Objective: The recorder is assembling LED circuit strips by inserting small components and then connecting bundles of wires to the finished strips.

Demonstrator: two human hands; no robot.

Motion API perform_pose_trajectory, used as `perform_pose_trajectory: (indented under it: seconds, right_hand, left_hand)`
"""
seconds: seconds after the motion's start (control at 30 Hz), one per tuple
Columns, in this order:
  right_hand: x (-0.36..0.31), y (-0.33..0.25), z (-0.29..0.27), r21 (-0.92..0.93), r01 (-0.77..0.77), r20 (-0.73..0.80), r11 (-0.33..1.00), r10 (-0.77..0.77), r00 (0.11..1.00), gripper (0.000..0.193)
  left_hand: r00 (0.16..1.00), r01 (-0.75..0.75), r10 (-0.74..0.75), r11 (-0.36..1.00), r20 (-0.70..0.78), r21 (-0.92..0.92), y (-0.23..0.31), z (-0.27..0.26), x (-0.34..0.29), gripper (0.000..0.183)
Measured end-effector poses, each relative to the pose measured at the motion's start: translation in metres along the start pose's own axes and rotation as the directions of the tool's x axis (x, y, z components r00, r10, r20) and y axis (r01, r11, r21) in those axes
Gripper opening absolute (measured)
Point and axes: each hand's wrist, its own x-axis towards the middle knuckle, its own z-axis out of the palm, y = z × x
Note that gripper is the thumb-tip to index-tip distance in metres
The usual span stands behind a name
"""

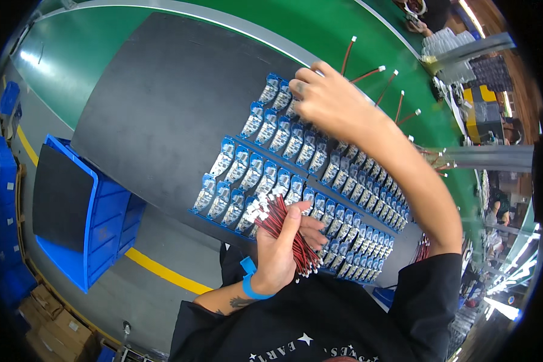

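My left hand [280, 250], with a blue band at the wrist, grips a bundle of red-and-black wire leads [292, 241]. White connectors fan out at the bundle's upper end, over the near boards. Rows of small blue-edged circuit boards [265, 172] lie in panels on the black mat. At the far edge of the far panel, my right hand [326, 93] is held with its fingers curled. Its fingertips are turned away, so whatever they pinch is hidden. Beyond that hand, several separate wire leads [368, 74] with white plugs stick out past the far boards onto the green surface.
The black mat [145, 102] spreads to the left over a green table [81, 48]. Left of the table stands a blue crate [111, 205] with a dark panel against it. Blue boxes [0, 193] and cardboard cartons [57, 320] are stacked further left. More leads [422, 247] lie near my right elbow.
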Motion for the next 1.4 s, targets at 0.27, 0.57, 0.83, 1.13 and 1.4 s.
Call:
perform_pose_trajectory:
  seconds: [0.27, 0.57, 0.83, 1.13, 1.4]
  right_hand:
    - [-0.042, -0.092, -0.027, 0.938, -0.302, 0.222, 0.170, 0.373, 0.901, 0.017]
    - [-0.038, -0.110, -0.023, 0.934, -0.190, 0.353, -0.304, 0.684, 0.639, 0.015]
    - [0.002, -0.040, -0.048, 0.955, -0.246, 0.043, 0.168, 0.739, 0.672, 0.019]
    - [0.010, 0.019, 0.028, 0.397, -0.592, 0.319, 0.701, 0.500, 0.805, 0.021]
    - [0.029, 0.026, 0.022, 0.389, -0.737, 0.568, 0.552, 0.486, 0.664, 0.023]
  left_hand:
    - [0.996, -0.080, 0.079, 0.997, 0.039, 0.014, -0.006, -0.004, 0.003, 0.025]
    - [0.987, -0.129, 0.126, 0.991, -0.103, -0.018, 0.006, 0.004, 0.001, 0.037]
    - [0.971, -0.170, 0.157, 0.984, -0.179, -0.061, 0.004, -0.003, 0.002, 0.035]
    - [0.990, -0.081, 0.075, 0.996, -0.119, -0.046, 0.002, -0.004, 0.000, 0.031]
    - [0.991, -0.086, 0.079, 0.994, -0.103, -0.060, 0.004, -0.005, -0.001, 0.030]
